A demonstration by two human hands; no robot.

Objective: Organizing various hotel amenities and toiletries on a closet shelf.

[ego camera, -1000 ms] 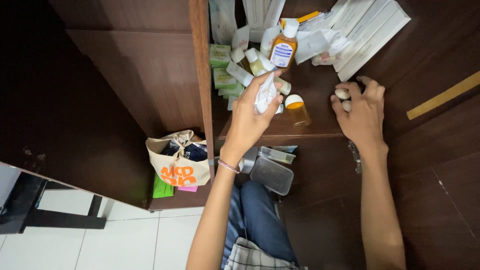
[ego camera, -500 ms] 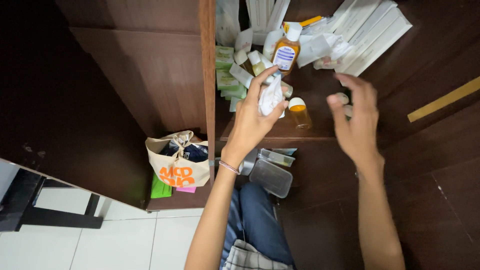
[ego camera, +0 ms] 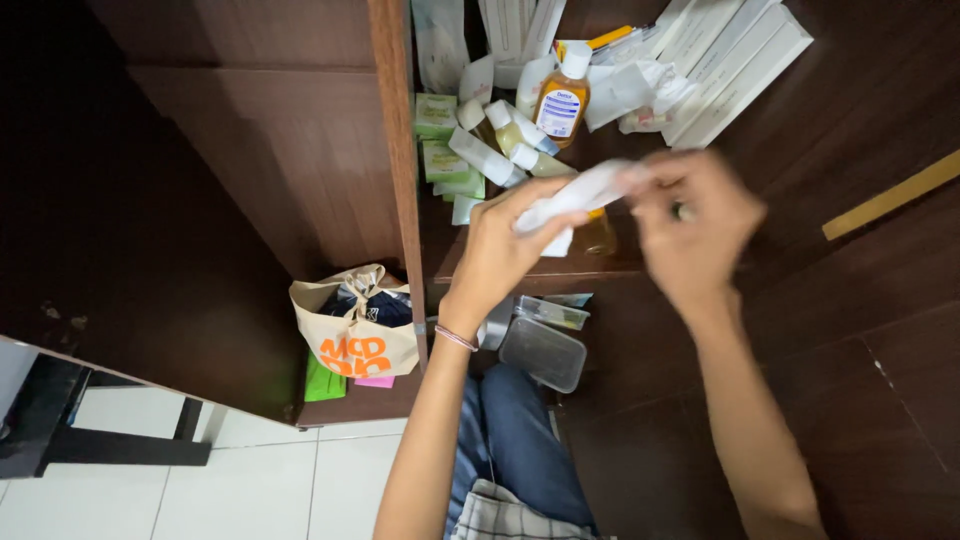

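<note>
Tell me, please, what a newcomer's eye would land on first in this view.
Most striking are the two hands meeting at the centre over the dark wooden shelf: the left hand grips a white crumpled packet, and the blurred right hand touches its other end. Behind them, at the top, lies a clutter of white boxes around an amber bottle. Lower left, a cream tote bag stands out.

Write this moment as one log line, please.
left hand: holds white packet | right hand: at packet's end, blurred | behind: amber bottle
</note>
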